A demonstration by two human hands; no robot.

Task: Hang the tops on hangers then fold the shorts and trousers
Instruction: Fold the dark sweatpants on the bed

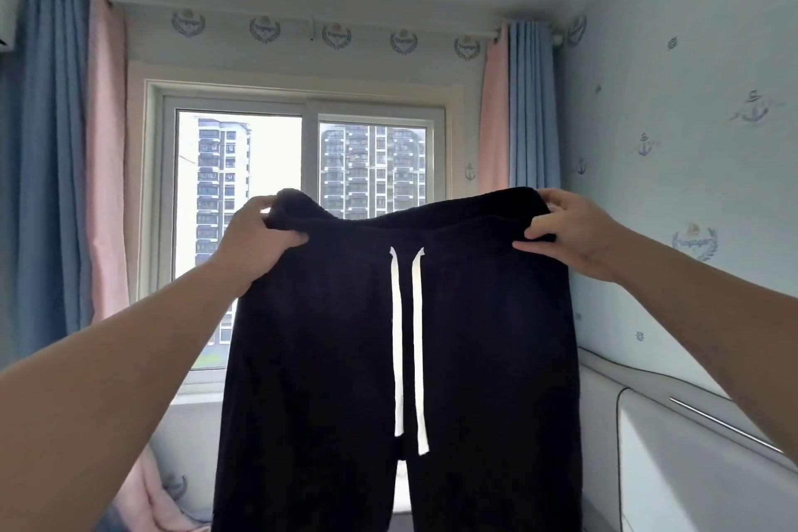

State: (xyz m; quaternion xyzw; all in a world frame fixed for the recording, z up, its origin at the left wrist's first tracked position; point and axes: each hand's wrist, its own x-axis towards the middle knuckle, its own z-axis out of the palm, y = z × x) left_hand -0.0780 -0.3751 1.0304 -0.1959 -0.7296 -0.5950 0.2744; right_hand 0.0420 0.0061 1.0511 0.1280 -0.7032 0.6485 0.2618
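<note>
Daylight from window [302,203] backlights scene; trousers [345,359] near-silhouette; wide-angle bending at edges; sharp focus.

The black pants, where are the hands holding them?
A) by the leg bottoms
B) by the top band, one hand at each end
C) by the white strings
B: the left hand and the right hand each grip one end of the top band of the black pants; the white strings hang free.

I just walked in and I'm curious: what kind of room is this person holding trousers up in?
Probably a bedroom in a high-rise flat, perhaps a child's: anchor-patterned wallpaper, blue and pink curtains, and a window facing tall apartment blocks. The dark trousers are held up before it.
</note>
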